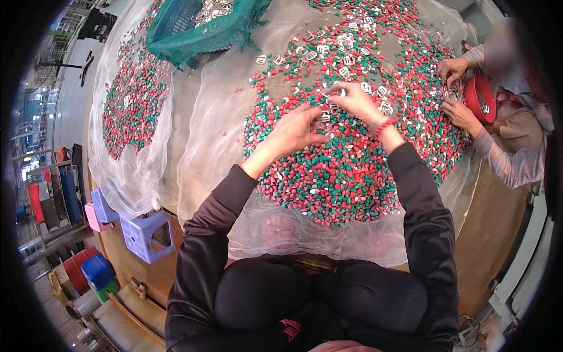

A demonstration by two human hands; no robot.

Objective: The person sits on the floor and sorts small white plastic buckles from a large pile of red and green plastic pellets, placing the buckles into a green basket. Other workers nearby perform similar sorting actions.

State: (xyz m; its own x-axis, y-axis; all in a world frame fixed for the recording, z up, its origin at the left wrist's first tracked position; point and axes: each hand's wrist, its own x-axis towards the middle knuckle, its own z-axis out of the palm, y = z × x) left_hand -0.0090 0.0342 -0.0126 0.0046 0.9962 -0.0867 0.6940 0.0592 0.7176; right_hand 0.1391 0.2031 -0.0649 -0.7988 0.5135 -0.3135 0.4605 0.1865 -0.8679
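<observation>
My left hand is curled low over a pile of small red, green and white pebble-like pieces. Silvery metal slide buckles show between its fingertips and thumb. Just right of it, my right hand, with a red cord round the wrist, is bent in a pinch. A metal buckle shows beneath its fingers; the fingertips partly hide what they grip. More slide buckles lie scattered on the pile beyond my hands, and another buckle lies beside my right wrist.
A green netted basket with metal pieces stands at the far left. Translucent mesh sheeting covers the table, with a second pebble pile on the left. At right, a co-worker's hands work beside a red bowl. Purple stools stand lower left.
</observation>
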